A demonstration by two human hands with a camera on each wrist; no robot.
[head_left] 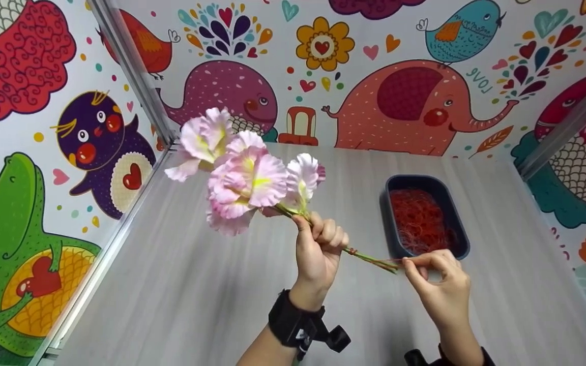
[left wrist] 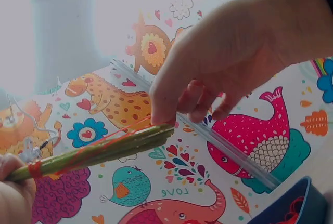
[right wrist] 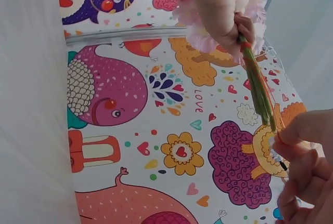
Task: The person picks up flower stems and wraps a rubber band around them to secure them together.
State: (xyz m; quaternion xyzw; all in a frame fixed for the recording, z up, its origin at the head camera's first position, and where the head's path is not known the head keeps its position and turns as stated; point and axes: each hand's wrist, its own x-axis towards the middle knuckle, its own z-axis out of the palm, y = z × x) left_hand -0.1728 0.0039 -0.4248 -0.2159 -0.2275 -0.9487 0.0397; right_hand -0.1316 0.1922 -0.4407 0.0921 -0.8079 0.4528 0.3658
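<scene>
My left hand (head_left: 319,250) grips a bunch of pink artificial flowers (head_left: 250,178) by the green stems (head_left: 374,261), blooms pointing to the far left. Around the stems just below that hand, a red rubber band (left wrist: 35,170) is wound tightly. Part of the band stretches along the stems towards their cut ends. There, my right hand (head_left: 440,284) pinches its loop between thumb and forefinger, beside the stem ends. In the right wrist view the taut strand runs slightly apart from the stems (right wrist: 255,81).
A dark blue bin (head_left: 390,223) holding many red rubber bands (head_left: 419,221) stands on the grey table (head_left: 196,295), just beyond my right hand. Cartoon-printed panels (head_left: 374,30) with metal edge strips enclose the table at the back and sides.
</scene>
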